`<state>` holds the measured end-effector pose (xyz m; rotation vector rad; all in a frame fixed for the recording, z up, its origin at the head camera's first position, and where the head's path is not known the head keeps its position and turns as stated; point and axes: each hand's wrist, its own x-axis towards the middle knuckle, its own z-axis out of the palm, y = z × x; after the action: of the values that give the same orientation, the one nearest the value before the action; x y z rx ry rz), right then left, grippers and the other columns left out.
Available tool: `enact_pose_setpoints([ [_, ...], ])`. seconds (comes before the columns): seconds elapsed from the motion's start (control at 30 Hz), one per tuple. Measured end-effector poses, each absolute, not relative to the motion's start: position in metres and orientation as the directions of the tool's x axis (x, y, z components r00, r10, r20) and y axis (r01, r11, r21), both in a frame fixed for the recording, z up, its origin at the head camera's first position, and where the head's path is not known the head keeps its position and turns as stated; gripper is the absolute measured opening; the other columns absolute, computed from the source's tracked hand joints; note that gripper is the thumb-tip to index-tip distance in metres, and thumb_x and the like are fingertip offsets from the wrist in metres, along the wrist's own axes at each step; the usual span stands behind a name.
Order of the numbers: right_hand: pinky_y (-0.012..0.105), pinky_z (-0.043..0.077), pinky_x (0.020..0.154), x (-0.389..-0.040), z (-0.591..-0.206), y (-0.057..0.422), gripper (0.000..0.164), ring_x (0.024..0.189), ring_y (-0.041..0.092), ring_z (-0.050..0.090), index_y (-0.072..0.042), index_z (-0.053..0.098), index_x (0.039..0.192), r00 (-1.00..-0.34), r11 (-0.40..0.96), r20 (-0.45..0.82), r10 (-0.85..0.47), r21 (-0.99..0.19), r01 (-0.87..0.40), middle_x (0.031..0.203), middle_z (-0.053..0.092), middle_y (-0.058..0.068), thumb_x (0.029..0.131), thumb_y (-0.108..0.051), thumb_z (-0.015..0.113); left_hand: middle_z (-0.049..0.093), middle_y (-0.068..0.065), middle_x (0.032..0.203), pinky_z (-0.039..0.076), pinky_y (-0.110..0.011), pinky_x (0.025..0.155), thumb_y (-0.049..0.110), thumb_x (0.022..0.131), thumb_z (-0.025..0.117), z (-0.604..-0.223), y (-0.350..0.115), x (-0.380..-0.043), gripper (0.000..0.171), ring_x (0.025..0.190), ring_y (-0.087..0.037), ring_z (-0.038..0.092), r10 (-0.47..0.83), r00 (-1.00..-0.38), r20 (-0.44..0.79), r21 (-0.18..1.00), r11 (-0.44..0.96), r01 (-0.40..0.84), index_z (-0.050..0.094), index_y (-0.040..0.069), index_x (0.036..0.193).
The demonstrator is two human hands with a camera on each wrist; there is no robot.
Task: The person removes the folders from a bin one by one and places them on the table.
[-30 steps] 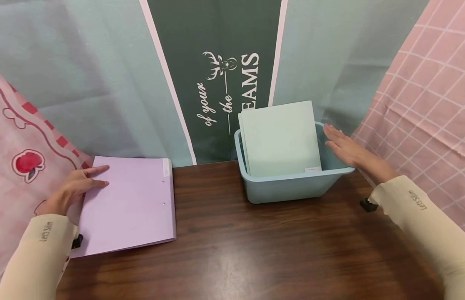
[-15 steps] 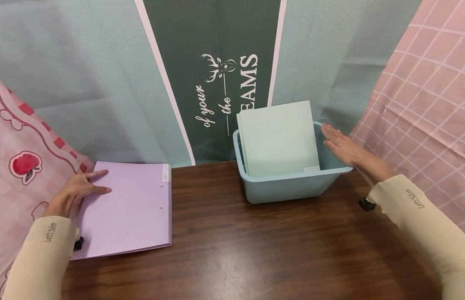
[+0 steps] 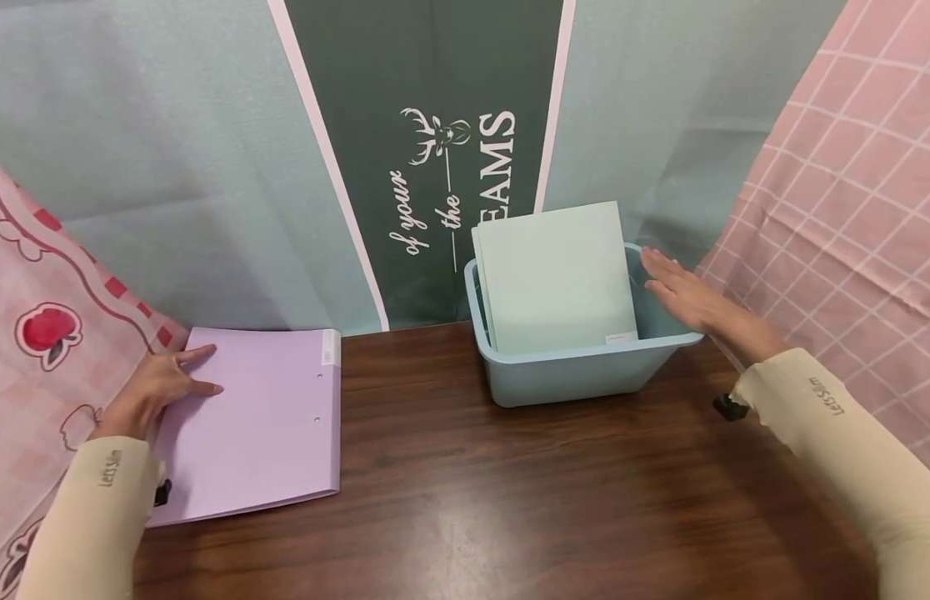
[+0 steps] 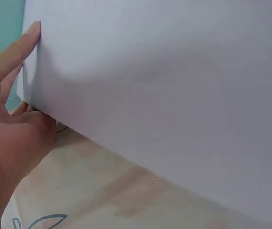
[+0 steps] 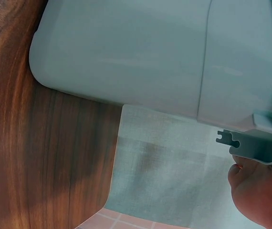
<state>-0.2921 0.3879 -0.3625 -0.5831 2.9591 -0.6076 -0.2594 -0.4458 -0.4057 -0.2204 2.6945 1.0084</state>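
From where I stand, taking the person's seat as the dial's centre, part of the filing looks done: pale green folders (image 3: 558,283), at least two by their stepped edges, lean in the blue bin (image 3: 566,385) at one o'clock. What's left, I'd judge, is the purple folder (image 3: 255,429), out on the wooden table (image 3: 465,467) at ten o'clock, well apart from the bin. The left hand (image 3: 156,385) has it at the folder's own ten o'clock, two digits spread on the cover and, by the left wrist view, others tucked round the edge, so it seems a light pinch. The right hand (image 3: 686,296) lies at the bin's two o'clock, fingers stretched straight over the rim, no closed hold showing; I can't tell how firmly it presses. The bin appears to have space on its three o'clock side.
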Motion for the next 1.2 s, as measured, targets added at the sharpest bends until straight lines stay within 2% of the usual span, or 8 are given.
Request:
enact_pose_setpoints([
  [0.2, 0.057, -0.001, 0.131, -0.291, -0.365, 0.388, 0.064, 0.161, 0.046, -0.001, 0.007, 0.002, 0.166, -0.930, 0.855, 0.000, -0.368, -0.393, -0.338, 0.173, -0.001, 0.029, 0.117, -0.024, 0.029, -0.013, -0.040, 0.163, 0.000, -0.075, 0.121, 0.019, 0.079, 0.093, -0.413, -0.448, -0.259, 0.108, 0.151, -0.064, -0.008, -0.063, -0.951, -0.304, 0.612, 0.752, -0.246, 0.027, 0.005, 0.163],
  [0.43, 0.056, -0.001, 0.131, -0.289, -0.366, 0.385, 0.064, 0.162, 0.045, -0.001, 0.008, 0.004, 0.165, -0.932, 0.854, 0.007, -0.362, -0.397, -0.335, 0.173, 0.000, 0.029, 0.116, -0.023, 0.031, -0.004, -0.048, 0.160, 0.010, -0.077, 0.120, 0.012, 0.082, 0.088, -0.421, -0.449, -0.254, 0.103, 0.148, -0.069, 0.004, -0.058, -0.969, -0.240, 0.586, 0.787, -0.193, 0.026, -0.001, 0.162],
  [0.7, 0.054, -0.002, 0.131, -0.287, -0.365, 0.386, 0.064, 0.162, 0.045, -0.002, 0.006, 0.001, 0.166, -0.934, 0.858, -0.001, -0.358, -0.394, -0.329, 0.174, -0.002, 0.027, 0.117, -0.025, 0.027, 0.010, -0.051, 0.156, 0.021, -0.080, 0.112, 0.023, 0.084, 0.089, -0.429, -0.450, -0.248, 0.101, 0.139, -0.074, 0.016, -0.080, -0.978, -0.193, 0.486, 0.858, -0.166, 0.028, -0.003, 0.161],
  [0.9, 0.056, 0.000, 0.131, -0.286, -0.367, 0.386, 0.064, 0.161, 0.046, -0.001, 0.007, 0.003, 0.166, -0.933, 0.857, 0.012, -0.359, -0.392, -0.335, 0.174, -0.001, 0.028, 0.117, -0.025, 0.028, 0.010, -0.050, 0.158, 0.021, -0.081, 0.112, 0.025, 0.082, 0.090, -0.435, -0.453, -0.248, 0.106, 0.142, -0.072, 0.018, -0.102, -0.971, -0.218, 0.505, 0.839, -0.202, 0.026, -0.003, 0.162],
  [1.2, 0.058, 0.001, 0.131, -0.282, -0.366, 0.384, 0.063, 0.161, 0.046, 0.001, 0.009, 0.005, 0.165, -0.935, 0.862, 0.026, -0.354, -0.379, -0.337, 0.173, 0.000, 0.029, 0.116, -0.021, 0.031, 0.003, -0.049, 0.160, 0.017, -0.083, 0.113, 0.023, 0.088, 0.086, -0.438, -0.455, -0.249, 0.104, 0.144, -0.072, 0.011, -0.111, -0.956, -0.270, 0.522, 0.818, -0.242, 0.019, -0.002, 0.164],
])
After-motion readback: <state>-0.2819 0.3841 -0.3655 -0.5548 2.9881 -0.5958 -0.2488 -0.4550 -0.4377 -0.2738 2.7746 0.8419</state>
